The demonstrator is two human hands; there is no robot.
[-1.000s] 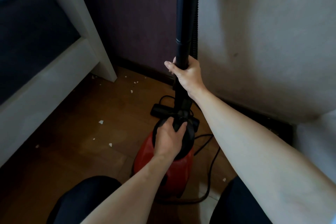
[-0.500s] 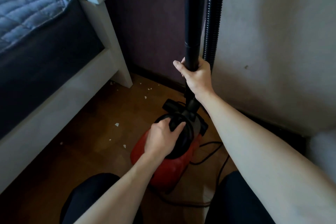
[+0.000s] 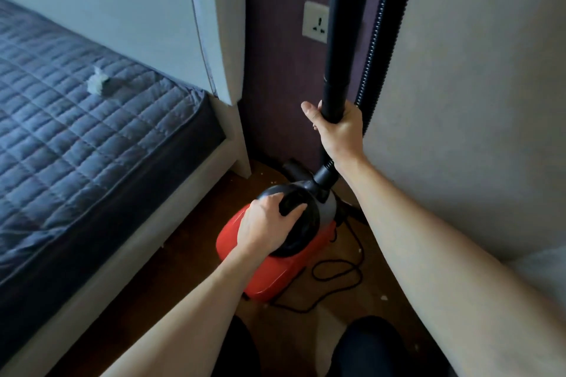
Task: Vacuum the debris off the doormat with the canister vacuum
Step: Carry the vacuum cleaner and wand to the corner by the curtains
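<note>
**Both hands on the vacuum in the corner by the bed**

I have the red vacuum on the wood floor, in the corner between the bed and the light wall. My left hand sits on top of the canister, fingers curled round its black handle. My right hand grips the black wand, which stands nearly upright. The ribbed hose runs just beside it and meets the canister's front below that hand. A black cord loops loosely on the floor right of the vacuum. A few pale scraps lie near it. A crumpled white bit rests on the quilted bedcover. An outlet shows on the dark wall, partly behind the wand.
</note>
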